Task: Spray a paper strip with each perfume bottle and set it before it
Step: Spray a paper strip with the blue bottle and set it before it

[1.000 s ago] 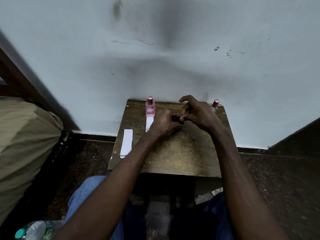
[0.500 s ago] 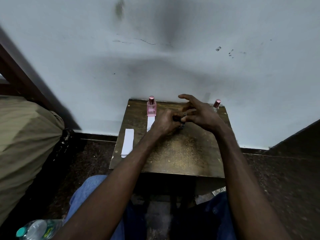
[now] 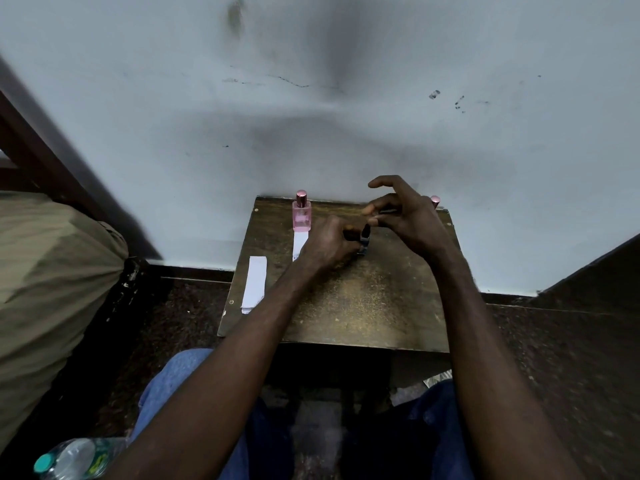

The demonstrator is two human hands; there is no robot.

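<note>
Nearest: clear plastic water bottle with teal cap (image 3: 60, 460) on the floor at lower left, not part of the task. Small worn brown wooden table (image 3: 346, 306) ahead.

Near left edge of table: loose white paper strip (image 3: 255, 282), unused by the look of it.

Mid-table: left hand (image 3: 327, 242) curled shut around a small dark perfume bottle (image 3: 364, 237); only the dark top and a bit of the body show past the knuckles. Right hand (image 3: 407, 216) just beyond it, fingers spread and loosely bent, fingertips near the bottle top; whether they pinch anything, I cannot tell.

Far edge, against the pale wall: square pink glass perfume bottle with rose-gold cap (image 3: 301, 216), upright, a second white strip (image 3: 300, 242) lying directly before it. A third bottle's pink cap (image 3: 435, 201) shows behind the right hand.

Progress, judged: pink bottle done. Dark bottle in hand, not yet sprayed onto a strip as far as visible. Third bottle remains.
</note>
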